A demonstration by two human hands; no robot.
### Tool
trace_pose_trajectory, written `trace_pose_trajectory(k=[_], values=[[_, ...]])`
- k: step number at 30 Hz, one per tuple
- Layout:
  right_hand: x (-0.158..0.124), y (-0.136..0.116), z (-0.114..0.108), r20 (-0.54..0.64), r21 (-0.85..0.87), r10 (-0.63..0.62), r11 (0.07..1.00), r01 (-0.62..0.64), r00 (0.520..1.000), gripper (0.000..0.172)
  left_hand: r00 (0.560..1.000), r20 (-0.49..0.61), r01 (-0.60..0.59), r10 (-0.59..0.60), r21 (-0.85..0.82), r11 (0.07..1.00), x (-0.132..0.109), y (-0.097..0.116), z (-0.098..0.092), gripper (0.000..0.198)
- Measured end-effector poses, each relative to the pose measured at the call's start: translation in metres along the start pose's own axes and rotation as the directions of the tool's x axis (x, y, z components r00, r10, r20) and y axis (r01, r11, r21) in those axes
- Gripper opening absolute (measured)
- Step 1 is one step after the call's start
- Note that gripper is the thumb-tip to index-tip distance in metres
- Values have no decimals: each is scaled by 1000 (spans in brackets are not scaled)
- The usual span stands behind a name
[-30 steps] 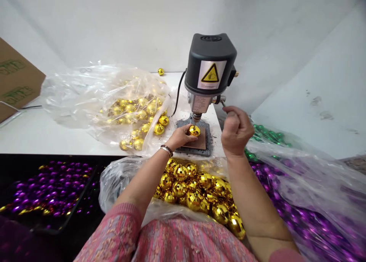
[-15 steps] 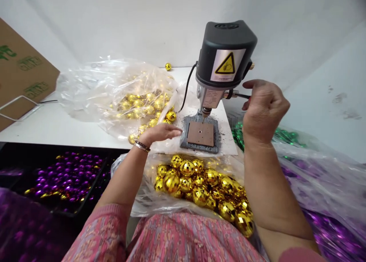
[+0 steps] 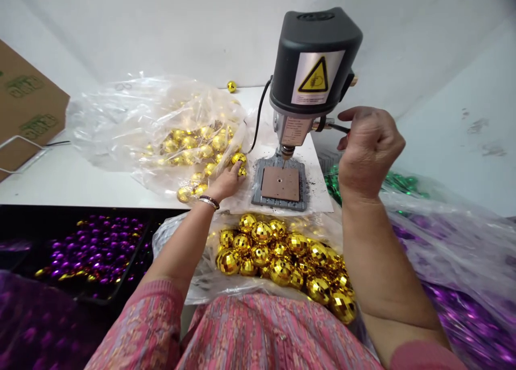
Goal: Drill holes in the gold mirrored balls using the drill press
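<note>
White bench holds a drill press with warning label; left hand open, right hand half-curled.

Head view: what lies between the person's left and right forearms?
In the head view, a clear plastic bag of gold mirrored balls lies between the left forearm and the right forearm.

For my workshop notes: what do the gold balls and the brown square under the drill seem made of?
The faceted gold balls seem metallised plastic, shiny mirror-like facets, though the core is hidden. The brown square looks like fibreboard or cork: matte, with a central hole.
</note>
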State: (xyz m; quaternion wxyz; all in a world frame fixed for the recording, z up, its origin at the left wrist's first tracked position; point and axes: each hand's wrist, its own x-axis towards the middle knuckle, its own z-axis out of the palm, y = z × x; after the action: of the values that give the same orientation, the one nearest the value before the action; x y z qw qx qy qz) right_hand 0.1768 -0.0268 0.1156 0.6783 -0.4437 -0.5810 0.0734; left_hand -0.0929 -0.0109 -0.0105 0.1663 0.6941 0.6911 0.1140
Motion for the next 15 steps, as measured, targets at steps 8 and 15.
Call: trace_pose_trajectory(k=[8, 15], values=[[-1, 0, -1, 21, -19, -4, 1000, 4, 1000, 33, 987, 97, -45, 125, -583, 811, -6, 31, -4, 71], [-2, -5, -4, 25, 6, 15, 1000, -15, 1000, 34, 967, 212, 56, 139, -714, 698, -3, 53, 3, 52]])
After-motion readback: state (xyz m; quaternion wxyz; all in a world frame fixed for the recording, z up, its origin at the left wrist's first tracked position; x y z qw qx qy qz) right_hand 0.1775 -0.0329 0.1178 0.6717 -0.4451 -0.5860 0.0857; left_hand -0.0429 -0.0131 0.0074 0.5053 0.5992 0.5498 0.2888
